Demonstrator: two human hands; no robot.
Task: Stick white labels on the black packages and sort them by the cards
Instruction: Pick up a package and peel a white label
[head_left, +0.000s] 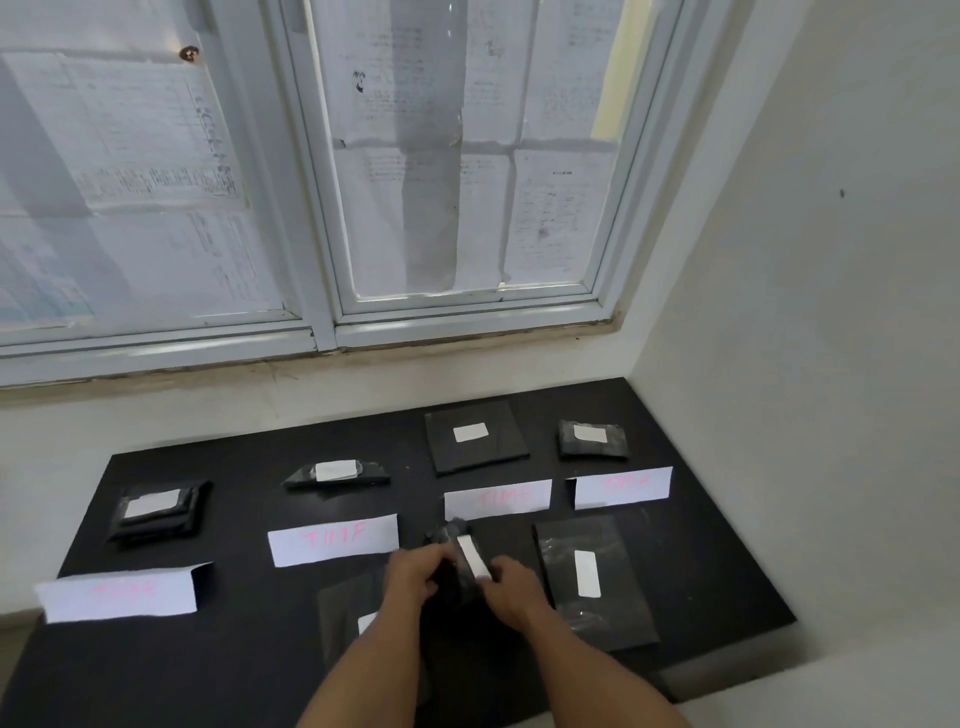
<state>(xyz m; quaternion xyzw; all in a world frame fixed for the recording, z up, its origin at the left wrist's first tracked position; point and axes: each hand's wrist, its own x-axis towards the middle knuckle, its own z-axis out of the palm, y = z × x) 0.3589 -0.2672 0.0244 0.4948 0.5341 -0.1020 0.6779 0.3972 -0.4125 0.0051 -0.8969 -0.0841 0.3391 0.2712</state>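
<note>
Right hand (511, 582) on crinkled, plastic-looking package (448, 535)

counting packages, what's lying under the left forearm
A flat black plastic package on the black table, with a corner of its white label showing. The left forearm covers the rest of the label and the package's right side.

Packages (476, 435) behind cards (497, 499); all on table (249, 660)

Four white cards (332, 539) with pink lettering lie staggered across the worktop (234, 665), with a labelled black package (475, 436) just beyond each. At near centre, the left hand (415, 571) and right hand (511, 582) grip a crumpled package (449, 584) with its white label (472, 558) facing up. A flat labelled package (597, 582) lies just to the right.
</note>
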